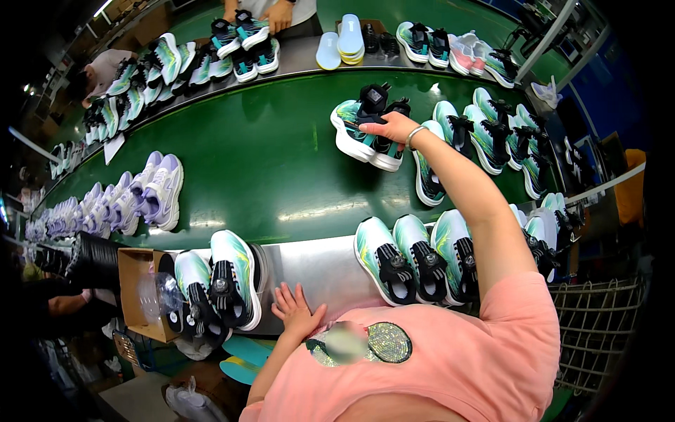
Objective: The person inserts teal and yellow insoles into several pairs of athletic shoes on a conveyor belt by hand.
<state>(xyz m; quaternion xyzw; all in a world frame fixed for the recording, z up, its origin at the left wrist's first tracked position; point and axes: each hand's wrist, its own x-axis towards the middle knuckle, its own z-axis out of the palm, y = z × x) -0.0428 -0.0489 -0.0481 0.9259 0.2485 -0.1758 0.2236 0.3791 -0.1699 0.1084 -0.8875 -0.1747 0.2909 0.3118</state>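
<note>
Right hand (394,128) stretched out over the green conveyor belt (267,162), fingers closed on a teal-and-white sneaker pair (369,126) lying mid-belt, just left of more like pairs. Looks light, soft in the upper and stiff in the sole; best gripped at the heels. Left hand (295,313) rests open and flat on the steel ledge (316,267) at the belt's near edge, holding nothing.
</note>
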